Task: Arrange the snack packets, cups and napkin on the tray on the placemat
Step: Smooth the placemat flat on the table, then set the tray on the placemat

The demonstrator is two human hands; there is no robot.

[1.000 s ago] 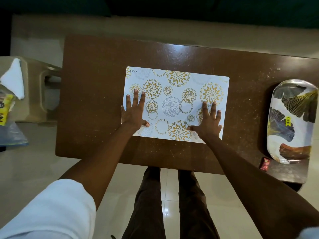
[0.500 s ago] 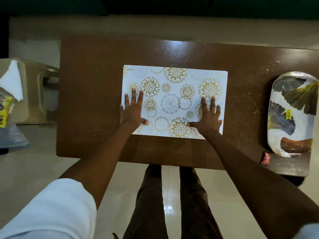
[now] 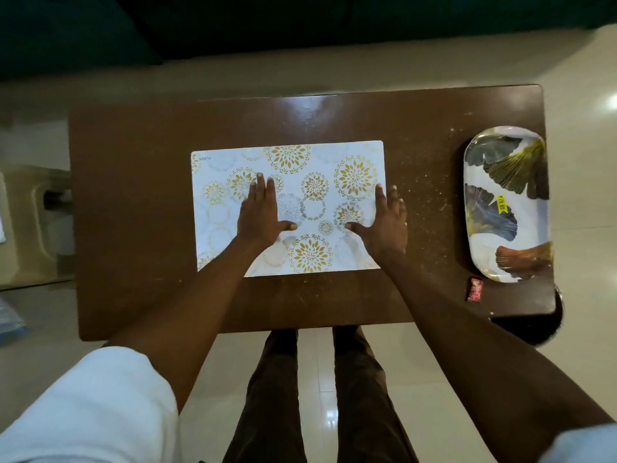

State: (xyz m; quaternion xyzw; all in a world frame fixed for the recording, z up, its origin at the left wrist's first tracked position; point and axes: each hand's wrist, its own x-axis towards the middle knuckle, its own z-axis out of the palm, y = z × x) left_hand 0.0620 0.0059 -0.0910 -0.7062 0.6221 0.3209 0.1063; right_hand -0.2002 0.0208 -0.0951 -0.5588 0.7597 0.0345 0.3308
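Observation:
A white placemat (image 3: 320, 162) with gold flower circles lies flat in the middle of the brown table (image 3: 133, 195). My left hand (image 3: 262, 212) rests palm down on the mat's left half, fingers together and thumb out. My right hand (image 3: 387, 222) lies flat over the mat's right edge, holding nothing. An oval white tray (image 3: 507, 202) printed with fan-shaped leaves sits empty at the table's right end. A small red snack packet (image 3: 474, 289) lies on the table just in front of the tray. No cups or napkin are in view.
A beige plastic chair (image 3: 30, 225) stands left of the table, mostly blurred. My legs (image 3: 314, 396) stand at the table's near edge over a pale tiled floor. A dark round object (image 3: 547, 325) shows below the table's right corner.
Both hands have slid to the right across the placemat, the right one reaching its right edge. The view has shifted, so the napkin and packets on the chair have left the frame.

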